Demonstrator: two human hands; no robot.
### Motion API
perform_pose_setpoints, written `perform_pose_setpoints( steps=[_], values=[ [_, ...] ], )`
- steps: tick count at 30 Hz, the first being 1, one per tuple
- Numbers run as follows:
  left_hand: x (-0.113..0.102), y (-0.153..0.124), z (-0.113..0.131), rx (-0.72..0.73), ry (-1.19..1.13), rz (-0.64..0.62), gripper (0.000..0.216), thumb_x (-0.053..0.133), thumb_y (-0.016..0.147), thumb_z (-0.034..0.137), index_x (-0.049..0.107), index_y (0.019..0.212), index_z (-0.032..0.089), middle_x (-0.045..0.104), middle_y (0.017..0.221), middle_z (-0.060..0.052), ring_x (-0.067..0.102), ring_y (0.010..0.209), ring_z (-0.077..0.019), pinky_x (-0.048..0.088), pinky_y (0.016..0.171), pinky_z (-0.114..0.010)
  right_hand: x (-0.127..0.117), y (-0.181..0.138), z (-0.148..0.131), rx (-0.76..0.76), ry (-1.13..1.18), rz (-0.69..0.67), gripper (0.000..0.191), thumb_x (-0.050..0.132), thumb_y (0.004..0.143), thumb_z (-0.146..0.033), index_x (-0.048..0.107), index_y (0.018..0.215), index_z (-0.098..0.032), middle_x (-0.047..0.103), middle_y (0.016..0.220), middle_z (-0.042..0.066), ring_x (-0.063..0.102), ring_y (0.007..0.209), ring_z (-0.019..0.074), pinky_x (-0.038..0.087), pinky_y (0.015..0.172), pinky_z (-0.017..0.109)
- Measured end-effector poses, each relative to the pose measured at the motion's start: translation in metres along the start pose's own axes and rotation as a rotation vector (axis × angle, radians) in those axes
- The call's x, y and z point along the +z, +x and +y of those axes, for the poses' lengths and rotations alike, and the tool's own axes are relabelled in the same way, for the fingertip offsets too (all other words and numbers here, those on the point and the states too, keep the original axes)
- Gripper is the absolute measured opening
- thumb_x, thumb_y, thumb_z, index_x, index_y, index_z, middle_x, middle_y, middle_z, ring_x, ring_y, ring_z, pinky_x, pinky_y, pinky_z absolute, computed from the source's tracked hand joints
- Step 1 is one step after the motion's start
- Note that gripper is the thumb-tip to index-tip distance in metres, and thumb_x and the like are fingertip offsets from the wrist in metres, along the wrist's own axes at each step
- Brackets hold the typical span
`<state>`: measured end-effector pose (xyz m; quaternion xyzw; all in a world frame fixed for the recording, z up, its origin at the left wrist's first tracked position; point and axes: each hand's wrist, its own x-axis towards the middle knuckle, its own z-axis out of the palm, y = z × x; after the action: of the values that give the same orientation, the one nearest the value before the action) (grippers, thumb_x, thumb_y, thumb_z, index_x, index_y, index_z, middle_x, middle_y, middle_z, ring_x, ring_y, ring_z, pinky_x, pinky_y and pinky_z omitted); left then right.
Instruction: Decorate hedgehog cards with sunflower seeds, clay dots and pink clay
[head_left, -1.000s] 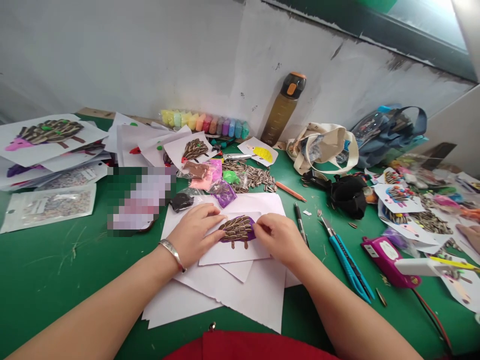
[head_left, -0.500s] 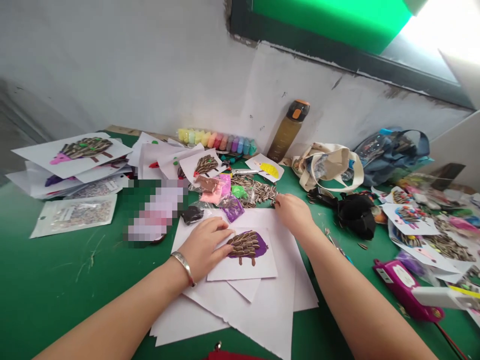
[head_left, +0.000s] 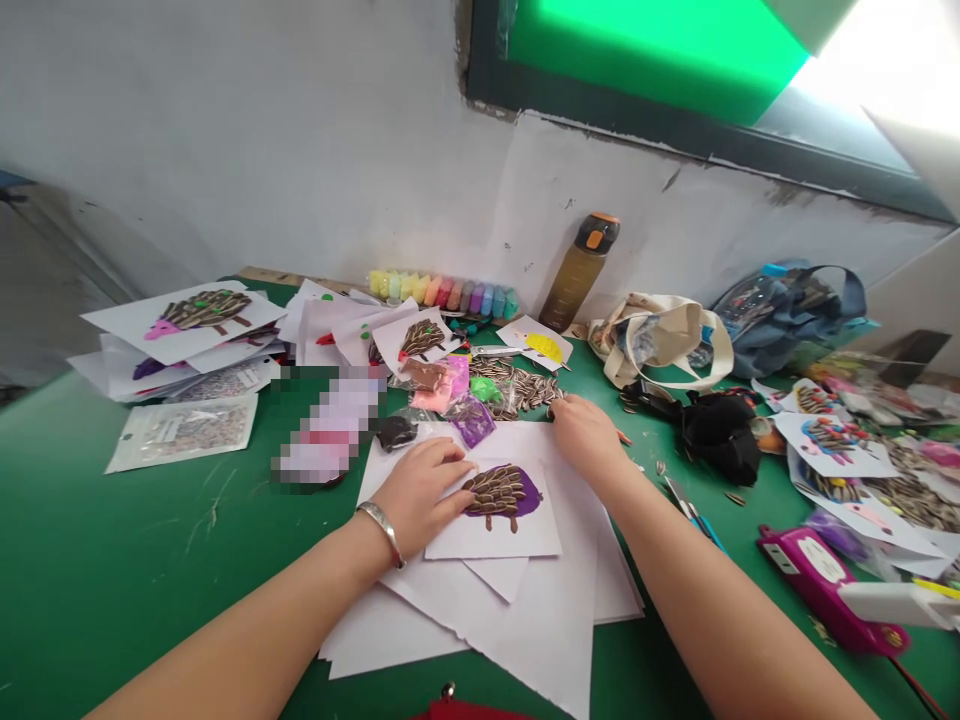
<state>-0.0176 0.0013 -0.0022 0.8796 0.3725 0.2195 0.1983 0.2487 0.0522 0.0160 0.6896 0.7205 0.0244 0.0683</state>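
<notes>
A hedgehog picture [head_left: 496, 495] of purple clay, covered with striped sunflower seeds and with brown legs, lies on a white card [head_left: 480, 545] atop loose paper sheets. My left hand [head_left: 427, 490] rests on the card's left side, fingers apart, thumb and fingertips by the seeds. At the right end of the sunflower seed pile [head_left: 521, 390], my right hand [head_left: 589, 435] has its fingers pinched together. A small dark bit shows at its fingertips, too small to name. Beside the pile sit packets of clay: purple [head_left: 471, 420], green [head_left: 486, 388] and black [head_left: 396, 432].
Finished hedgehog cards [head_left: 187, 320] are stacked at left above a seed-like packet [head_left: 184, 432]. At the back stand a brown bottle [head_left: 581, 270] and a cream bag [head_left: 660, 340]. Scissors [head_left: 694, 512], a black pouch [head_left: 720, 440] and a magenta device [head_left: 829, 590] lie at right.
The view has shifted slightly, so the table's things appear a little farther right and lower. My left hand stays on the card; my right hand stays at the seed pile's edge.
</notes>
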Motion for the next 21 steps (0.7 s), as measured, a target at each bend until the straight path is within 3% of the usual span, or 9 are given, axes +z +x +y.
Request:
perform_pose_setpoints(
  steps=[11,17,21],
  values=[
    [0.0,0.0,0.001,-0.01,-0.021,-0.002,0.026,0.062,0.085,0.026,0.067,0.109,0.015,0.06,0.107,-0.01,0.052,0.105,-0.0256,0.042,0.097,-0.043,0.011,0.003,0.001,0.036,0.033,0.043,0.027,0.039,0.082,-0.001,0.058,0.095,-0.015,0.06,0.095,0.013,0.056,0.091,0.025,0.036,0.076,0.031],
    [0.0,-0.002,0.002,-0.004,-0.01,0.012,0.027,0.062,0.085,0.027,0.067,0.109,0.015,0.06,0.107,-0.01,0.053,0.106,-0.0256,0.042,0.098,-0.043,0.001,-0.014,-0.002,0.051,0.021,0.141,0.025,0.034,0.087,-0.004,0.055,0.098,-0.014,0.06,0.096,0.014,0.054,0.093,0.0267,0.036,0.076,0.033],
    [0.001,-0.001,0.001,0.002,-0.007,0.011,0.026,0.062,0.086,0.028,0.067,0.108,0.017,0.06,0.107,-0.009,0.052,0.106,-0.0251,0.042,0.098,-0.042,-0.008,-0.041,-0.003,0.065,0.35,0.213,0.021,0.034,0.096,-0.024,0.054,0.096,-0.02,0.063,0.084,0.005,0.058,0.078,0.021,0.038,0.066,0.029]
  ],
)
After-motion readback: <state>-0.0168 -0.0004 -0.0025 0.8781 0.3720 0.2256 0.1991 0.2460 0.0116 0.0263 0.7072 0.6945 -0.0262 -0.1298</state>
